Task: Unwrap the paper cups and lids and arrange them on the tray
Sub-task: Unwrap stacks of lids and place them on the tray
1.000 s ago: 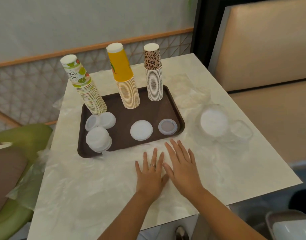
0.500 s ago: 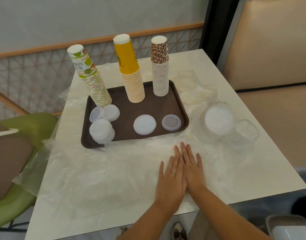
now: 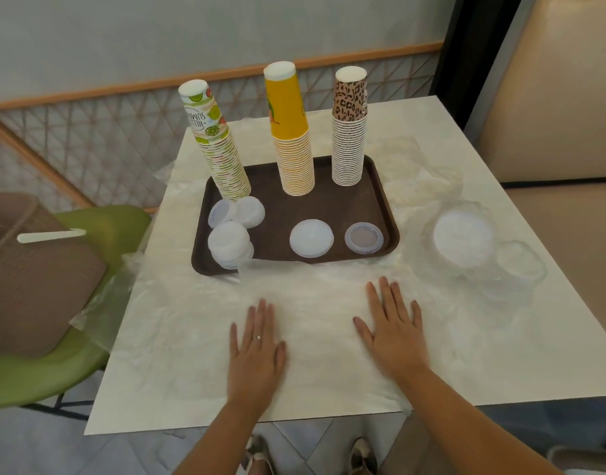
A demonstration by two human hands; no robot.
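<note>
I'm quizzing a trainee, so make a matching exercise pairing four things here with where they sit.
Things:
1. tall yellow paper cup stack
2. leopard-print paper cup stack
3. clear-wrapped white lid bundle
4. ringed left hand

Places:
A. table, right of the brown plastic tray
B. tray's back right
C. flat on plastic wrap
D. tray's back middle

Pairs: 1-D, 2-B, 3-A, 4-C
</note>
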